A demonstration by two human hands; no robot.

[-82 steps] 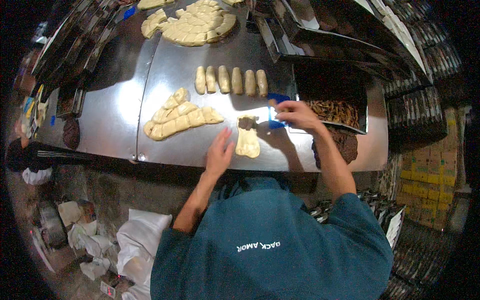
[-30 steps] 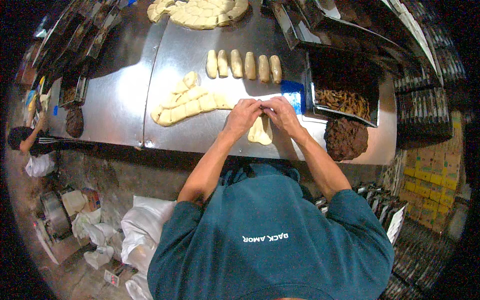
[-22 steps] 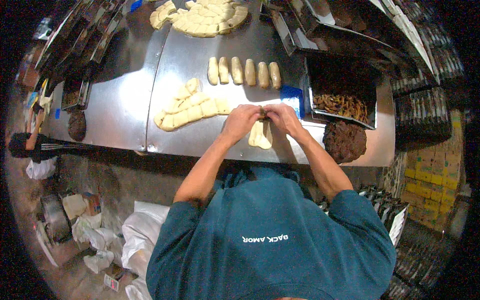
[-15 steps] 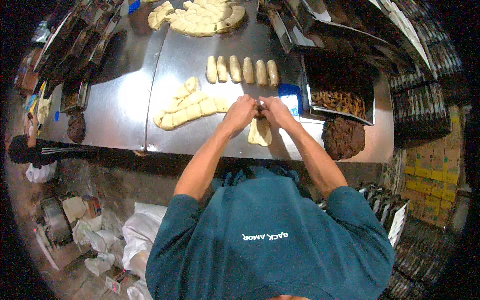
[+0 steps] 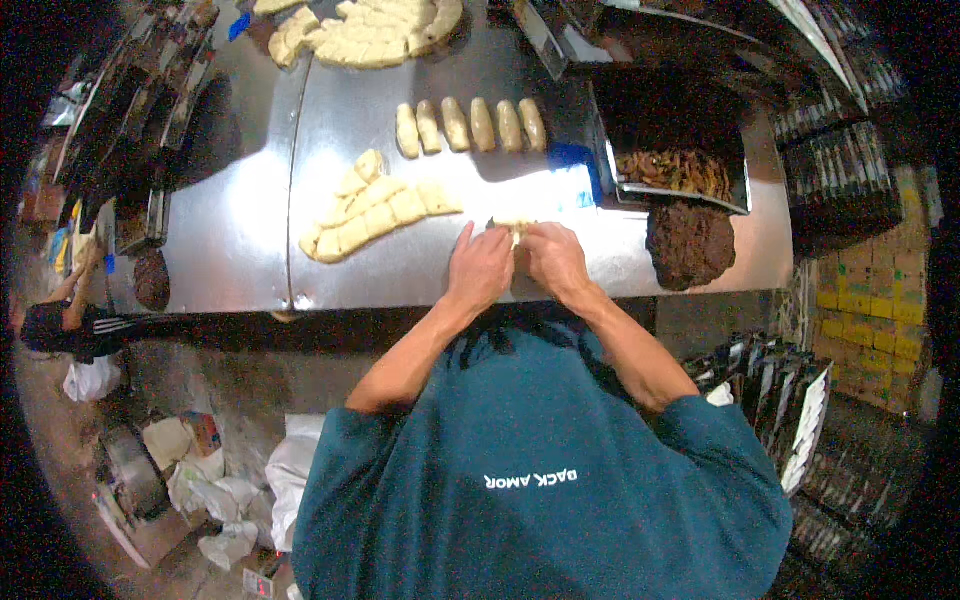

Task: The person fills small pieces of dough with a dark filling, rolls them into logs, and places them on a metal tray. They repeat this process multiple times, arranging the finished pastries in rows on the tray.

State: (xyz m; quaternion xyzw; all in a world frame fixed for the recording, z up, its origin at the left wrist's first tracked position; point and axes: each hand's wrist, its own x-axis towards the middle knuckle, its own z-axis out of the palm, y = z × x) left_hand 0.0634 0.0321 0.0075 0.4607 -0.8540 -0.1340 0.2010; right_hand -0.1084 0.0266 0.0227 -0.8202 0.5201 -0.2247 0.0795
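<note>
Near the table's front edge, my left hand (image 5: 482, 266) and my right hand (image 5: 556, 264) work side by side on a piece of dough (image 5: 517, 224). The fingers of both are curled in on it, and only a pale strip shows beyond the fingertips. Most of the piece is hidden beneath them. To the left of my left hand lies a batch of cut dough pieces (image 5: 385, 216). Several shaped dough rolls (image 5: 455, 125) stand in a row farther back. Right of my right hand sits a dark brown lump of filling (image 5: 690, 248).
A dark metal tray (image 5: 740, 206) with brown strips in it is at the right, beside a blue-and-white packet (image 5: 574, 184). More cut dough (image 5: 365, 38) lies at the back of the steel table (image 5: 350, 285). Another person's arm (image 5: 76, 290) shows at far left.
Both hands have come closer to the front edge. The flat dough strip that hung toward me, with dark filling at its far end, is now mostly covered by my fingers.
</note>
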